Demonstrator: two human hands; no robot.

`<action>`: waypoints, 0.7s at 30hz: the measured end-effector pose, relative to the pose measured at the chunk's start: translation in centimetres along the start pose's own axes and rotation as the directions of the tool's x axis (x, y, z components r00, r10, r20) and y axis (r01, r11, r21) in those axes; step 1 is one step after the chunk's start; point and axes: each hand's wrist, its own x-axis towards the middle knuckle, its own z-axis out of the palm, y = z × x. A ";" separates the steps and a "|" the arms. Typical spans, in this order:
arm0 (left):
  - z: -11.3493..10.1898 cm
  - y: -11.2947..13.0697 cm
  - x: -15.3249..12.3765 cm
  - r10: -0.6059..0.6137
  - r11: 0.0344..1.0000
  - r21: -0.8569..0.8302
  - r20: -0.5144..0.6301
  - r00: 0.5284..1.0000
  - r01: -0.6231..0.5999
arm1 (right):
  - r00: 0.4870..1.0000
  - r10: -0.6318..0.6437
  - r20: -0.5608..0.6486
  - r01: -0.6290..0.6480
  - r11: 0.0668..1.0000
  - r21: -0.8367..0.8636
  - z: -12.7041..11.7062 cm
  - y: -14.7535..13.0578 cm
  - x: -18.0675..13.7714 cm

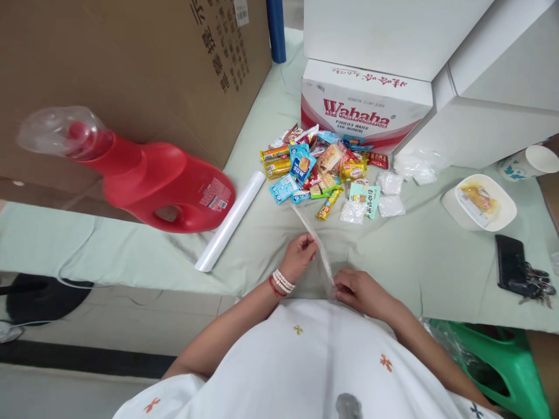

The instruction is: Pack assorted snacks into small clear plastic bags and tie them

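Whether this is a home or a small workroom cannot be told; it is an everyday indoor room doubling as storage. A cloth-covered table (419,262) carries a big brown carton (144,70), a drinking-water box (367,107), a red jug (174,180), wrapped snacks (329,160) and keys (538,285); a green plastic stool (522,364) stands below.

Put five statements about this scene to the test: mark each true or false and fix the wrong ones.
1. The left hand and right hand both hold the clear strip. True.
2. The bracelets circle the right wrist. False: they circle the left.
3. The white roll lies beside the red bottle. True.
4. The keys are in the white bowl. False: they lie outside the bowl, by the black phone.
5. The Wahaha carton stands behind the snacks. True.
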 end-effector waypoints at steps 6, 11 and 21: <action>0.0 -0.8 -0.4 0.192 0.944 0.271 0.009 0.981 -0.187 | 0.896 0.212 -0.391 -0.093 0.949 0.301 -3.8 -0.5 3.6; 0.5 -0.7 -1.0 0.307 0.835 0.456 0.076 0.949 -0.307 | 0.879 0.170 -0.445 0.070 0.877 0.475 -3.5 -2.1 10.2; -2.7 -0.7 -1.0 0.182 0.965 0.245 -0.397 0.899 -0.087 | 0.869 0.273 -0.413 0.190 0.585 0.788 -3.9 -3.9 12.4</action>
